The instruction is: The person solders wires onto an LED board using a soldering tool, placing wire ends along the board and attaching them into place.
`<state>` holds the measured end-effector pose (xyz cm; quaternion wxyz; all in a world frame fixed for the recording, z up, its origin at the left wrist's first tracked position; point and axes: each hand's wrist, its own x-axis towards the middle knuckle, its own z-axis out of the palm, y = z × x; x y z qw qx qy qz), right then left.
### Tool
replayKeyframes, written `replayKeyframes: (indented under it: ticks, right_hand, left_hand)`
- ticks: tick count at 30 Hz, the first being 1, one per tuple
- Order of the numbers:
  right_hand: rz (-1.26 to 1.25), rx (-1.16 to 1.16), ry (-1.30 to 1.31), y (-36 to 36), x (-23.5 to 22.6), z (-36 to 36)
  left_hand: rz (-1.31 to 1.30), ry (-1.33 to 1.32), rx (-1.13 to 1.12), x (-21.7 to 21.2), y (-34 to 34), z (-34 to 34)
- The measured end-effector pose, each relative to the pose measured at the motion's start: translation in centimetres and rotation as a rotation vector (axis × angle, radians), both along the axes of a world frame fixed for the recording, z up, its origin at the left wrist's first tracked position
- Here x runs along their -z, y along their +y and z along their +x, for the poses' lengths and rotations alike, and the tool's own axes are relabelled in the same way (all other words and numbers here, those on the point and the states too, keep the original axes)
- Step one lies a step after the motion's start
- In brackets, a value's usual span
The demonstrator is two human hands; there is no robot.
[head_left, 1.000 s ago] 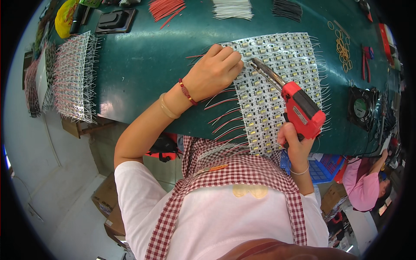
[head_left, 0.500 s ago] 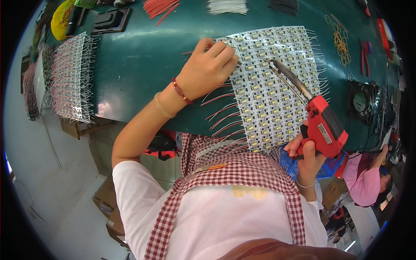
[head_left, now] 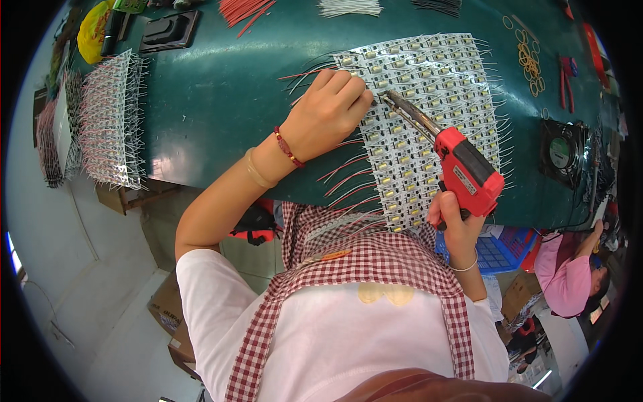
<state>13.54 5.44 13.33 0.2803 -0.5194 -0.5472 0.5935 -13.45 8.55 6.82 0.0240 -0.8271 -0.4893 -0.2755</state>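
A large white sheet of small LED circuit boards (head_left: 429, 141) lies on the bench, with red, white and dark wires (head_left: 345, 177) sticking out along its left side. My left hand (head_left: 331, 110) is over the sheet's upper left edge, fingers pinched together; what lies between the fingertips is hidden. My right hand (head_left: 457, 218) grips the handle of a red and black soldering gun (head_left: 467, 167). The gun's tip is at the boards, just right of my left fingertips.
Stacked wired boards (head_left: 110, 120) stand at the bench's left end. Red wires (head_left: 241, 9), white wires (head_left: 349, 7) and dark wires (head_left: 439, 7) lie at the back. Rubber bands (head_left: 529, 63), red-handled pliers (head_left: 566, 84) and a black fan (head_left: 562, 154) are on the right. A co-worker (head_left: 566, 275) sits beyond.
The soldering gun in my right hand has moved left, its tip now close to my left fingers. My left hand has shifted slightly right and down, still pinched at the sheet's edge.
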Motion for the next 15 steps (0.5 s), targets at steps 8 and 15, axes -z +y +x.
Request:
replayKeyframes:
  ticks: [8,15]
  right_hand:
    - [0.006,0.006,-0.056,-0.3,0.6,0.1]
    - [0.054,-0.033,0.023,-0.8,0.6,0.9]
  left_hand:
    - [-0.039,0.029,0.015,-0.3,0.2,0.0]
    - [-0.021,0.026,0.015,-0.2,0.2,0.0]
